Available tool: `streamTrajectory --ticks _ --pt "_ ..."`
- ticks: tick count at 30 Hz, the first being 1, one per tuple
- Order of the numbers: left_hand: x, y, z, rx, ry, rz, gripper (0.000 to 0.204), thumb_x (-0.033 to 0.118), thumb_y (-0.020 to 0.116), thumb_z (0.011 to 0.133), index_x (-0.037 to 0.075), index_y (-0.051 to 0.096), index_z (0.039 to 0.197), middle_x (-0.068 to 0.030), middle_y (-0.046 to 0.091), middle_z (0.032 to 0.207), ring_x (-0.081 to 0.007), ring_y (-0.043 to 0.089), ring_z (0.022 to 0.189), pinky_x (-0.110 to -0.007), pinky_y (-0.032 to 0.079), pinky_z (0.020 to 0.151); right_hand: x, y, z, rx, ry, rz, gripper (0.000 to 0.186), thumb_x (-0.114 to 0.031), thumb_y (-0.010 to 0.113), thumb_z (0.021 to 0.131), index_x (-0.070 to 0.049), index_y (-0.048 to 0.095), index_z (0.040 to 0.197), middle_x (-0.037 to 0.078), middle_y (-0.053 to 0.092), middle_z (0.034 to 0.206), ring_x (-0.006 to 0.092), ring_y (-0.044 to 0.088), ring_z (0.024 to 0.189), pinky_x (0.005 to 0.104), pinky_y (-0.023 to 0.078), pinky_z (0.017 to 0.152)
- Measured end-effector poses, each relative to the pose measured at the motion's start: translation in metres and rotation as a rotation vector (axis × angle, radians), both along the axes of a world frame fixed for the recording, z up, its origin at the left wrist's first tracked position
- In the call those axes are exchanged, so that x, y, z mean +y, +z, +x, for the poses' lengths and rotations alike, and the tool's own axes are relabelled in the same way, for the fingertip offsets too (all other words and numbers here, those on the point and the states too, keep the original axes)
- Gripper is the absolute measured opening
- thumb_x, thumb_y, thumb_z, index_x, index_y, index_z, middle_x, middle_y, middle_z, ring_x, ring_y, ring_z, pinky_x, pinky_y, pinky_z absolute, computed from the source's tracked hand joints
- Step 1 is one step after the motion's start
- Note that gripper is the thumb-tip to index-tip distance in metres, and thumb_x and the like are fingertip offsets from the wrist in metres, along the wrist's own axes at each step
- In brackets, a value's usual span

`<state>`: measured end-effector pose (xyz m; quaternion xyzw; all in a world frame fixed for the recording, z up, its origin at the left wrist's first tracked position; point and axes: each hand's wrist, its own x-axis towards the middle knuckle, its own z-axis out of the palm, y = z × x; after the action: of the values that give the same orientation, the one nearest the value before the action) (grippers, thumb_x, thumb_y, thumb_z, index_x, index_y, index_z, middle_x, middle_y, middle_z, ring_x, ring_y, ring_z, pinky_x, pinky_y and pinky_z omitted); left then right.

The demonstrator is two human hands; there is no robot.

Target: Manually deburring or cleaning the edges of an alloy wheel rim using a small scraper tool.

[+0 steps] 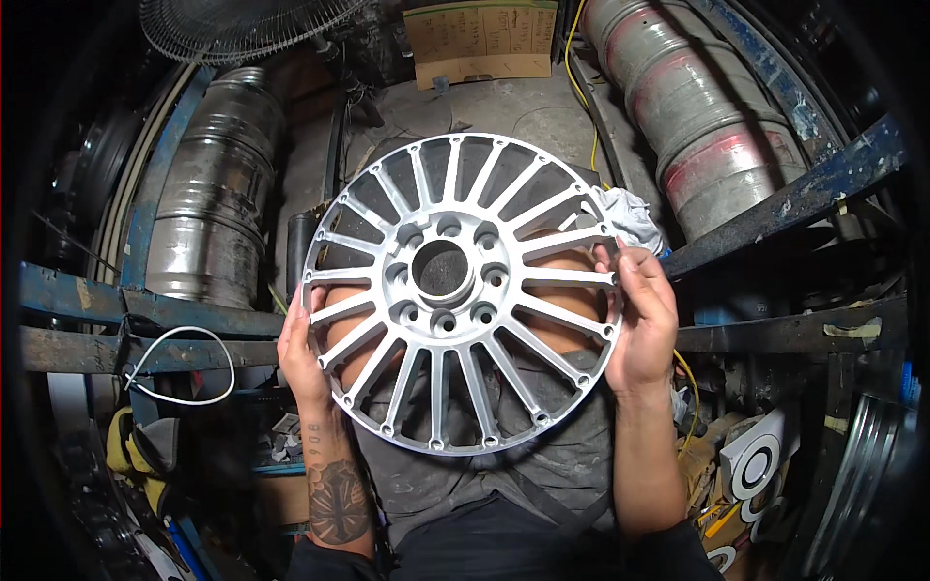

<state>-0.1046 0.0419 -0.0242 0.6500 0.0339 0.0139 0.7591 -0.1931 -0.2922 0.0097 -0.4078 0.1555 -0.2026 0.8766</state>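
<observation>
A silver multi-spoke wheel centre disc (463, 290) with a round hub hole and several bolt holes is held flat over my lap, face up. My left hand (302, 353) grips its left rim from underneath. At the right rim, my right hand (641, 320) clasps the edge, thumb on a spoke end. A white rag (630, 215) lies just behind the disc's upper right edge.
Stacked bare metal wheel barrels stand at left (215, 184) and at upper right (697, 126) on blue steel racks (794, 198). A fan grille (232, 24) and a cardboard sheet (481, 41) are at the top. A white wire loop (184, 366) hangs at left; boxes (751, 465) sit at lower right.
</observation>
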Motion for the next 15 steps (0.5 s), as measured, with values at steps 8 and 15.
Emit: streamTrajectory --ticks 8,15 --pt "0.004 -0.012 -0.014 -0.020 0.062 0.038 0.052 0.020 0.044 0.105 -0.010 0.037 0.147 -0.0220 0.057 0.135 -0.0266 0.055 0.126 -0.037 0.039 0.110 -0.009 -0.017 0.004 0.064 0.036 -0.213 0.011 -0.013 0.055 0.098 -0.005 0.061 0.101 0.003 0.062 0.108 0.0118 0.053 0.103 0.0275 0.035 0.100" --pt "0.005 -0.012 -0.025 -0.077 0.066 0.085 0.051 0.018 0.044 0.104 -0.009 0.038 0.146 -0.0209 0.054 0.138 -0.0256 0.052 0.128 -0.037 0.036 0.112 -0.012 -0.023 0.003 0.098 0.089 -0.325 0.010 -0.016 0.055 0.099 -0.005 0.057 0.101 -0.003 0.053 0.094 0.0077 0.047 0.093 0.0246 0.035 0.094"
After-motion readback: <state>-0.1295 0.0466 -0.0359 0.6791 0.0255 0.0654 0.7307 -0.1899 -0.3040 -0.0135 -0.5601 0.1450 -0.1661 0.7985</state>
